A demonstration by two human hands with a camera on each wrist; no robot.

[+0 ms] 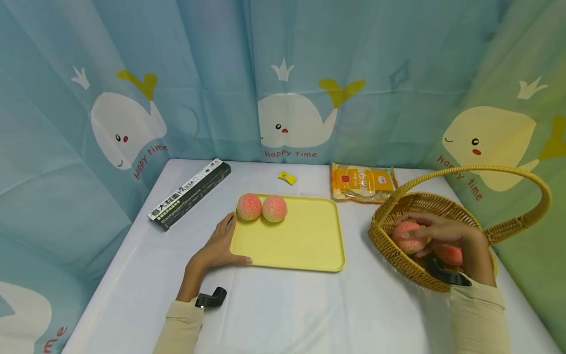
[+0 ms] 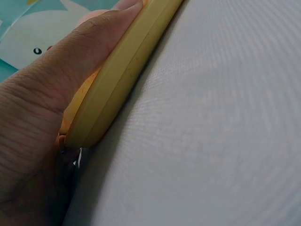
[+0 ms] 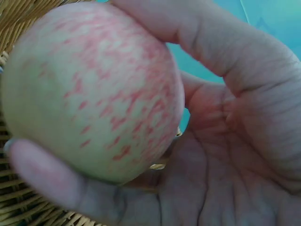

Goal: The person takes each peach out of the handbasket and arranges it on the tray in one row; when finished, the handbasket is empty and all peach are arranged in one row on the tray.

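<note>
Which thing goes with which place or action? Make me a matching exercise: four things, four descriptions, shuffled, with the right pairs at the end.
Things
1. left hand
2. right hand
3. pasta box
4. small yellow packet

Descriptions
A. lies slanted, left of the tray
B. grips a peach at the wicker basket
C. lies beyond the tray, towards the curtain
D. holds a corner of the yellow tray

Pairs: 1-D, 2-B, 3-A, 4-C
</note>
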